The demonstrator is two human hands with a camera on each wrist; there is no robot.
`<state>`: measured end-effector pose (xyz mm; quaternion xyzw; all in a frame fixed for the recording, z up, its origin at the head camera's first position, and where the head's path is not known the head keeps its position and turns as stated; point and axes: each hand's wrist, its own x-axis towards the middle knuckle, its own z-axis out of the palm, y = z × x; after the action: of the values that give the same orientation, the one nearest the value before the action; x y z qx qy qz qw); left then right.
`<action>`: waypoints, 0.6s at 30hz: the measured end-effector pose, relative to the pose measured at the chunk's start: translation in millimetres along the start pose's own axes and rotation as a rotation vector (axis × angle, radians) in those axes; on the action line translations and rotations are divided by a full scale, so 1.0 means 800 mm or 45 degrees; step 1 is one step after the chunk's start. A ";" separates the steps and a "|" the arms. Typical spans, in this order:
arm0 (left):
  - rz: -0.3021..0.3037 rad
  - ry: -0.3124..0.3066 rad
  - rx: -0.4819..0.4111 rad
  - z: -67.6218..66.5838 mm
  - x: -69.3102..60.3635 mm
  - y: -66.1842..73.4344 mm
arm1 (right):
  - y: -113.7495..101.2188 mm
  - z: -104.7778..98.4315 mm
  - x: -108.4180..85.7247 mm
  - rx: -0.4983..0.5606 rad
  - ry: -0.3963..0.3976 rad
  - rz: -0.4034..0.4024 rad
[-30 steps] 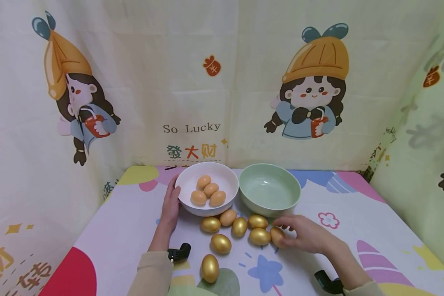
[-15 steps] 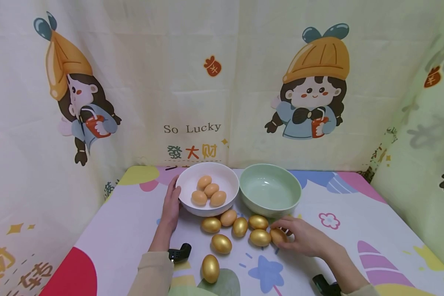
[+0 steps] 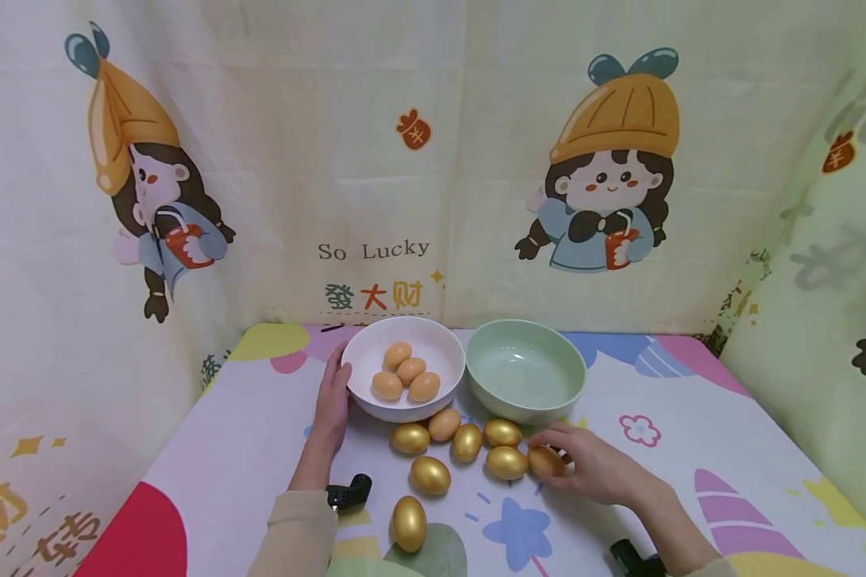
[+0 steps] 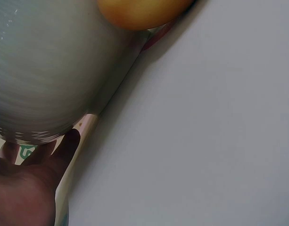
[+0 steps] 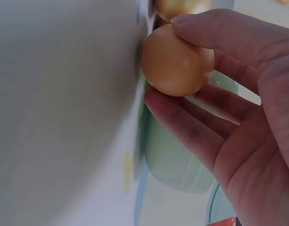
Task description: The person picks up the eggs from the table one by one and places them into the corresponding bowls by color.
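Observation:
My left hand [image 3: 332, 405] rests against the left outer side of the white bowl [image 3: 404, 410], its fingers fairly straight. In the left wrist view, the left hand's fingers [image 4: 69, 143] touch the bowl's wall. Several brown eggs [image 3: 410, 369] lie inside this bowl. Between thumb and fingers, my right hand [image 3: 595, 465] pinches another brown egg [image 5: 177, 61], low at the table in front of the green bowl [image 3: 527, 405]. Golden eggs [image 3: 507, 463] lie just left of that hand. One more brown egg [image 3: 444, 425] sits below the white bowl, among the golden ones.
The two bowls stand side by side at the back of the patterned table [image 3: 252, 449]. Nearest me is a single golden egg [image 3: 409, 523], with another golden egg [image 3: 430, 476] farther up. A printed curtain [image 3: 476, 184] hangs behind the table.
My right hand has shifted slightly toward me, and the brown egg at its fingertips has moved a little to the right. The left hand and both bowls stay in place.

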<state>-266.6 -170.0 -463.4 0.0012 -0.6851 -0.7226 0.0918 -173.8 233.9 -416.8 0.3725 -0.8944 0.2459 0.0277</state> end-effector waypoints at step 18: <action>-0.050 -0.021 -0.021 0.000 -0.003 0.009 | -0.023 -0.034 0.015 0.110 0.001 -0.102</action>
<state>-263.5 -169.7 -456.7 0.0077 -0.6798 -0.7298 0.0719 -173.8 227.5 -382.6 0.4087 -0.8674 0.2830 0.0219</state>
